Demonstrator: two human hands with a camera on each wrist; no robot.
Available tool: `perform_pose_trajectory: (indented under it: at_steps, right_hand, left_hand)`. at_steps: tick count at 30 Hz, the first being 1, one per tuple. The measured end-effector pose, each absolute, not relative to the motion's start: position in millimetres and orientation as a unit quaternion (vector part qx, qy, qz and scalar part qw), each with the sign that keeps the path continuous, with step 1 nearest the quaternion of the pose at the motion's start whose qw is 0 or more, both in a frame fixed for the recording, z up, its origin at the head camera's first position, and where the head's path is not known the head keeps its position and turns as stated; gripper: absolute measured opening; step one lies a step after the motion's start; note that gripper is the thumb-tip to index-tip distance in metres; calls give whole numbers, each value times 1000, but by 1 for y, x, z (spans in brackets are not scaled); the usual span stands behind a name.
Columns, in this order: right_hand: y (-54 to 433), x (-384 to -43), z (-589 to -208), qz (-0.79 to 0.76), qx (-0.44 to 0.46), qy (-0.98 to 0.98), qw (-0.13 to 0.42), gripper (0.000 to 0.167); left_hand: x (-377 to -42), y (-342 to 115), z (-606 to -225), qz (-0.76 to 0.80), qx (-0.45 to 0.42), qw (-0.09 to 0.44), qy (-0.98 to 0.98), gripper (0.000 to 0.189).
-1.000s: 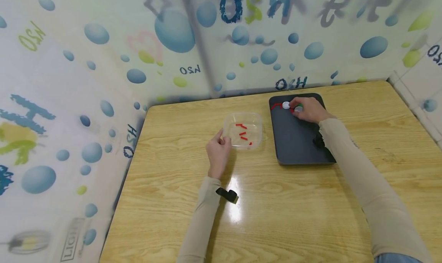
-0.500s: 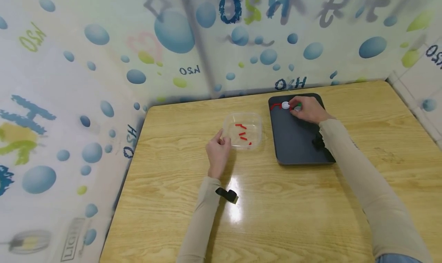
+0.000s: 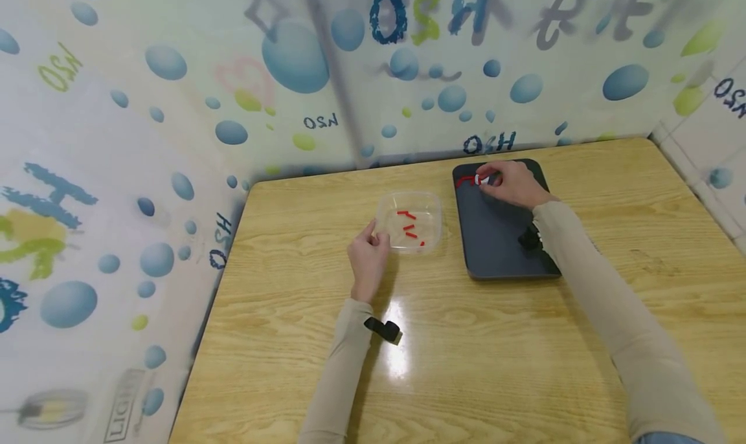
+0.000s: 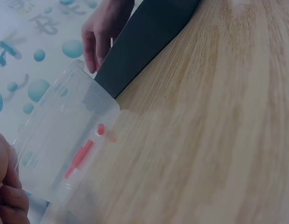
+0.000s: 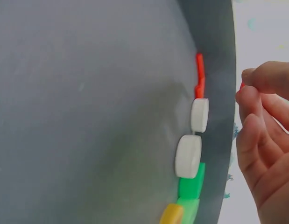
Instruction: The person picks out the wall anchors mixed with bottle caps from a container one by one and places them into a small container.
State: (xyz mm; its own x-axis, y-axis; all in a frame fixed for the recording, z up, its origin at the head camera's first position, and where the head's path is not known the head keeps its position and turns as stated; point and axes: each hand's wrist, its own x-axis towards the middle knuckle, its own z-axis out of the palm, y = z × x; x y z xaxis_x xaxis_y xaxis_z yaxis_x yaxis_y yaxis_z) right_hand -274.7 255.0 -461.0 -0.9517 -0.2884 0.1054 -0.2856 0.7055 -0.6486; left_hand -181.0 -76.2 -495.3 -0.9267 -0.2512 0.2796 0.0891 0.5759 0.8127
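With thumb and fingers my left hand pinches the near-left rim of a clear plastic container on the table. Several short red sticks lie inside it. My right hand is over the far end of a dark grey tray, a small red piece pinched between thumb and fingertip. In the right wrist view, a bent line of red pieces, two white discs, green blocks and a yellow block sit in a row along the tray's side.
The tray's raised rim stands right of the container, with a narrow strip of wooden table between them. A printed wall covering rises behind the table's far edge. Black straps with cameras circle both wrists.
My right hand has shifted left along the tray's far end, from the green block and second disc to above the first disc. The left hand and container stay put.
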Motion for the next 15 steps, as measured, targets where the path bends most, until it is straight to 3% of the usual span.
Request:
perform_pose_trajectory:
  at_steps: [15]
  right_hand:
    - [242, -265, -447, -380, -170, 909, -22, 35]
  left_hand:
    - [-181, -72, -493, -444, 41, 186, -875, 46]
